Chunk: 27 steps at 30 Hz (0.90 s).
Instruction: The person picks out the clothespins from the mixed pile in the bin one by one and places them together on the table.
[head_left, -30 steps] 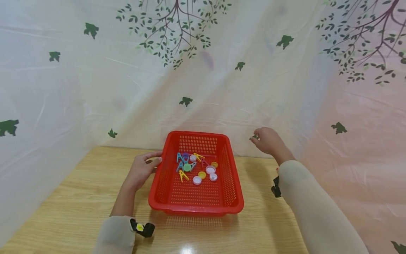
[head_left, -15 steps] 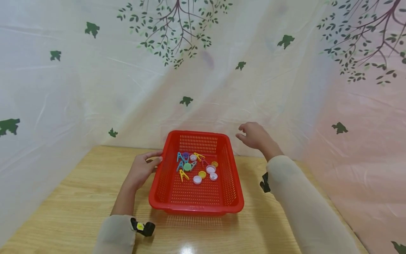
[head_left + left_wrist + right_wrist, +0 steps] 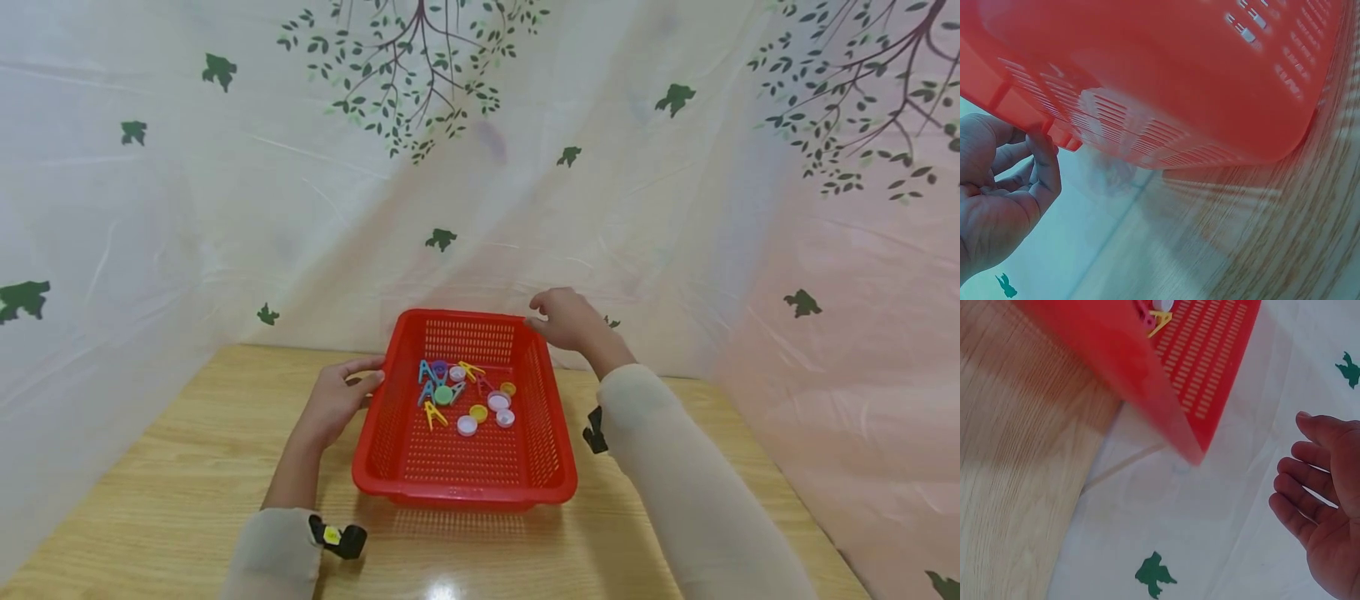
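Observation:
A red plastic basket (image 3: 465, 493) stands on the wooden table. On its floor lie bottle caps, such as a green cap (image 3: 443, 395) and a white cap (image 3: 467, 426), among clothespins, one of them a yellow clothespin (image 3: 433, 415). My left hand (image 3: 337, 402) pinches the basket's left rim between thumb and fingers, as the left wrist view (image 3: 1010, 181) also has it. Over the far right corner of the basket is my right hand (image 3: 573, 321), holding nothing. In the right wrist view its fingers (image 3: 1307, 478) are loosely bent and apart from the rim.
The wooden table (image 3: 187, 467) reaches out on both sides of the basket. Behind it hangs a pale sheet (image 3: 337, 208) printed with leaves and branches. A small black device (image 3: 345, 543) is strapped to the left wrist.
My right hand has moved left, from beside the basket to its far right corner. The left hand, the basket and the things in it have kept their places.

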Each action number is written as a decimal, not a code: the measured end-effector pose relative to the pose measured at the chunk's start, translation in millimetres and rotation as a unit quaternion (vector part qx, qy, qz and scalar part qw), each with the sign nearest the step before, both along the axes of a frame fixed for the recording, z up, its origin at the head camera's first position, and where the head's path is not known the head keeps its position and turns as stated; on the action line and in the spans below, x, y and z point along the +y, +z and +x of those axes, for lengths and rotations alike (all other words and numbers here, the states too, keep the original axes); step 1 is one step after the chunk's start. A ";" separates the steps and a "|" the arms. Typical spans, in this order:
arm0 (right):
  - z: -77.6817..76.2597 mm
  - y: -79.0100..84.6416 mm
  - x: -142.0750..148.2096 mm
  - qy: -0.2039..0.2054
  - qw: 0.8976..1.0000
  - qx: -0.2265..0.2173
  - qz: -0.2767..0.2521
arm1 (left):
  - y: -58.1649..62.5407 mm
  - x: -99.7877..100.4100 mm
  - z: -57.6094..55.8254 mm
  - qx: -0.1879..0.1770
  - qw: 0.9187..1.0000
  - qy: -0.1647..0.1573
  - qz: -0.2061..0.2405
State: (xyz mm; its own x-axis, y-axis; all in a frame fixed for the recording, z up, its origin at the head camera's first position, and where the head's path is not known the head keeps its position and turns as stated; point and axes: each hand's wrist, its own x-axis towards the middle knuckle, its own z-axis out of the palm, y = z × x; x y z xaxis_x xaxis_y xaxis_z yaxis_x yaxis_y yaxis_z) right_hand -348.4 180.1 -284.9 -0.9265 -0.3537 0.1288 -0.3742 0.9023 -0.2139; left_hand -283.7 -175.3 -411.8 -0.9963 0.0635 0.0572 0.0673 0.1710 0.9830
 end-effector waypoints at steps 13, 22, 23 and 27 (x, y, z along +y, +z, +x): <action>-0.4 -10.7 -31.6 -0.011 0.998 -0.039 -0.040 | -0.4 -0.1 0.4 0.000 1.000 0.001 -0.005; -4.5 -28.1 -40.6 0.002 0.995 -0.055 -0.083 | -1.6 0.2 -1.7 -0.007 1.000 0.001 -0.008; -5.4 -30.3 -41.5 0.003 0.995 -0.055 -0.083 | -1.3 0.2 -1.5 -0.006 1.000 0.001 -0.010; -7.6 -38.5 -45.5 0.002 0.995 -0.059 -0.086 | -0.4 0.5 -1.6 -0.003 1.000 0.001 -0.011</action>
State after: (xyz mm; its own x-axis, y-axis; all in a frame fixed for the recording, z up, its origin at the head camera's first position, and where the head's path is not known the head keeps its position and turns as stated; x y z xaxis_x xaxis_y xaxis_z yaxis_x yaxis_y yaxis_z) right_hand -356.0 134.7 -323.4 -0.9375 -0.3390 0.0779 -0.3403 0.8471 -0.4082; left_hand -285.4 -174.8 -412.2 -0.9967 0.0637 0.0501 0.0616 0.1933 0.9792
